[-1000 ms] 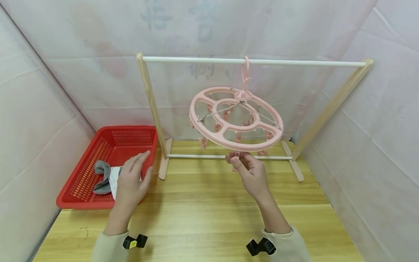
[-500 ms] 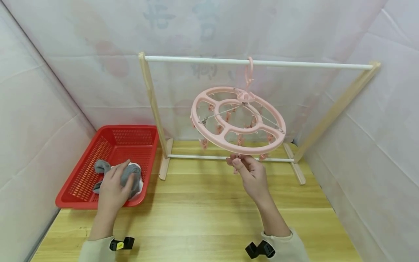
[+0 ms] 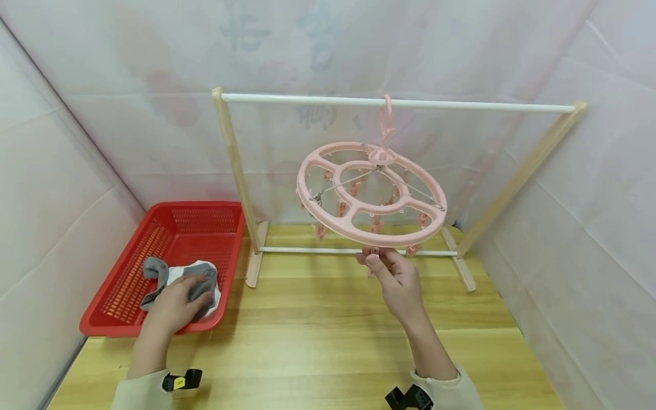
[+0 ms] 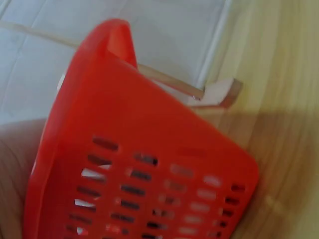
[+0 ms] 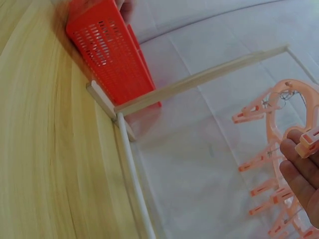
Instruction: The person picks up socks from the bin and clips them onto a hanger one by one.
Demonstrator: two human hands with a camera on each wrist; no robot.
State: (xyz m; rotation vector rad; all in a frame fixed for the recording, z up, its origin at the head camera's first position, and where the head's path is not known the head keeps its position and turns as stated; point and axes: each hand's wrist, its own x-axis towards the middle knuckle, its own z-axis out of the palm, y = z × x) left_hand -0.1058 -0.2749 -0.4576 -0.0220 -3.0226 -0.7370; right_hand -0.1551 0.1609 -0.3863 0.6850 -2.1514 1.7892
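Observation:
My left hand (image 3: 176,302) reaches into the red basket (image 3: 110,329), its fingers and thumb spread over a bundle of grey and white cloth (image 3: 206,276). A grey sock (image 3: 155,267) lies to the left of that bundle, partly behind the hand. In the left wrist view the slotted basket wall (image 4: 164,124) hides the fingers. My right hand (image 3: 402,287) pinches a pink clothespin (image 3: 374,251) under the front edge of a round pink clip hanger (image 3: 359,232). The right wrist view shows this clothespin (image 5: 308,144) against the fingers, with several more clothespins dangling from the hanger.
The hanger's hook (image 3: 386,117) hangs on the white top rod (image 3: 307,100) of a wooden-sided rack. A lower rod (image 3: 307,250) joins the rack's feet. Pale cloth walls (image 3: 574,228) enclose the wooden table (image 3: 307,341) at the back and sides.
My left hand has moved left and down from above the basket's right side onto the cloth bundle inside. The right hand keeps its pinch on the clothespin.

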